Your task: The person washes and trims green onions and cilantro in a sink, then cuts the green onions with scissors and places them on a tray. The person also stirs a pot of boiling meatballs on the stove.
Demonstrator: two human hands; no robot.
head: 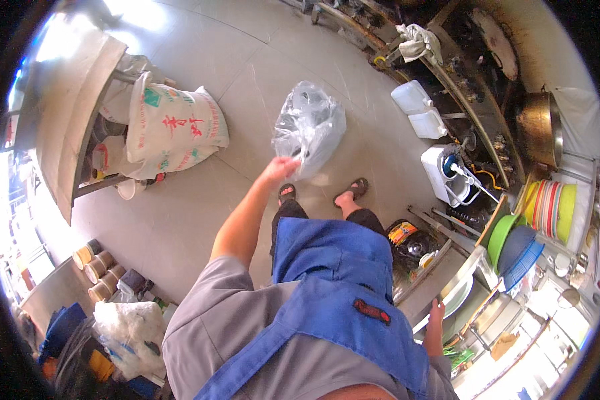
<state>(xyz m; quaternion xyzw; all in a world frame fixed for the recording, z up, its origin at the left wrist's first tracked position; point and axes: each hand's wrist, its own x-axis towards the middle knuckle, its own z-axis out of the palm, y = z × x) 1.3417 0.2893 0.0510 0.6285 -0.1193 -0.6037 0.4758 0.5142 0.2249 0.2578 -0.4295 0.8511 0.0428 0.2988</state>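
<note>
My left hand is closed on the gathered top of a clear plastic bag. The bag hangs in front of my feet, over the floor; what it holds is hard to make out. Off to my right side, my right hand is raised beside the rim of a pale basin and the edge of a metal table. Whether it grips that rim or only touches it cannot be told.
A large woven sack bulges from under a metal table at left. Plastic jerrycans and a white mop bucket line the stove side. A large labelled bottle stands near my feet. Colanders are stacked at right.
</note>
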